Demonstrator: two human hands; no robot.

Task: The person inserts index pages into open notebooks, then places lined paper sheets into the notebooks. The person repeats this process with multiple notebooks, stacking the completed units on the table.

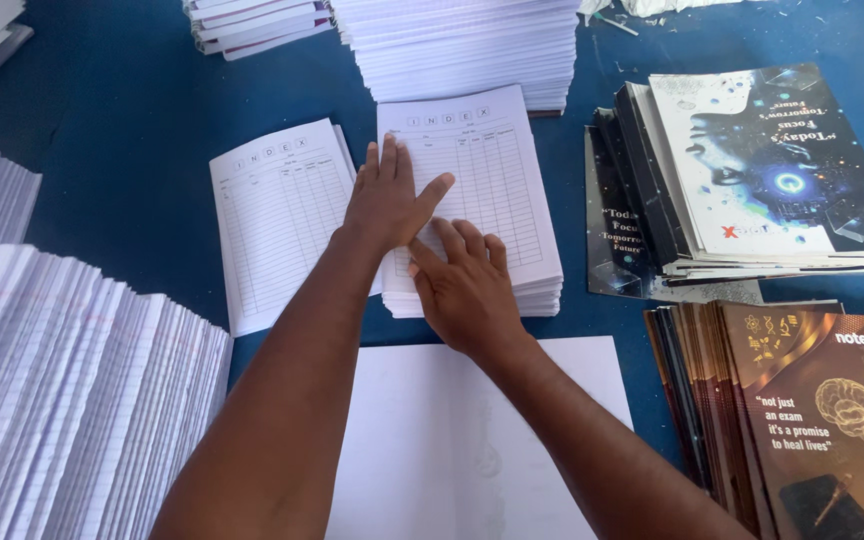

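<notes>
Hands meet over a stack of printed index sheets (487, 200) at mid worktop (122, 150), which is blue. Left hand (387, 200) lies flat, palm down, fingers (392, 160) spread & released, covering the stack's left edge w/ thumb pointing right; it grips nothing. Right hand (467, 285) sits just below & beside it, near the stack's lower left corner, fingers (472, 240) slightly curled w/ tips on the top sheet's corner; can't tell if a sheet is actually pinched, looks more like pressing than clenched. The two hands touch or nearly touch at the left thumb. Just left of the stack, a single index sheet (277, 220) lies on the worktop, tilted a bit, partly under the left wrist. Below the hands, a blank white sheet (432, 440) lies flat, both forearms crossing over it. Far side: a tall pile of white paper (462, 45) right behind the index stack, and a smaller pile of bound booklets (257, 20) to its left. Left edge: fanned ruled pages (62, 390) in a big slanted row. Right side: a stack of notebooks w/ pale blue & black covers (752, 170), and near it, lower, a row of brown-orange covered notebooks (812, 410) w/ a brain drawing on top.
</notes>
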